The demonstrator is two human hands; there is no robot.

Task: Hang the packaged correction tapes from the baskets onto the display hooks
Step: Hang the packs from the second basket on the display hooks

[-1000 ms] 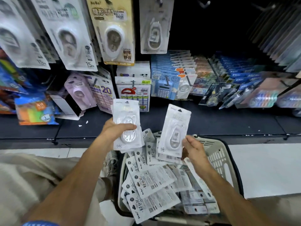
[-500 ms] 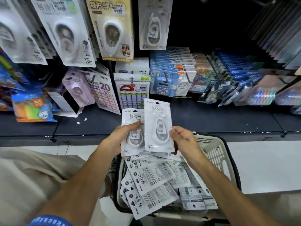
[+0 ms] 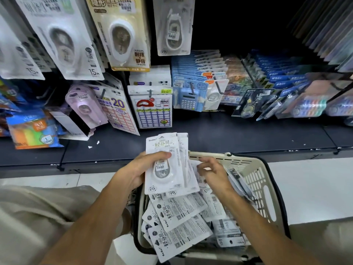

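We find the display wall across the upper frame, with matching white packs hung top centre. The basket, lower centre-right, holds loose correction tape packs. The left hand grips a small stack of packs at centre, thumb across the front. The right hand, fingers loosely curled, reaches into the basket; we cannot tell whether it pinches anything. We advise squaring the stack and aligning the hang holes first.
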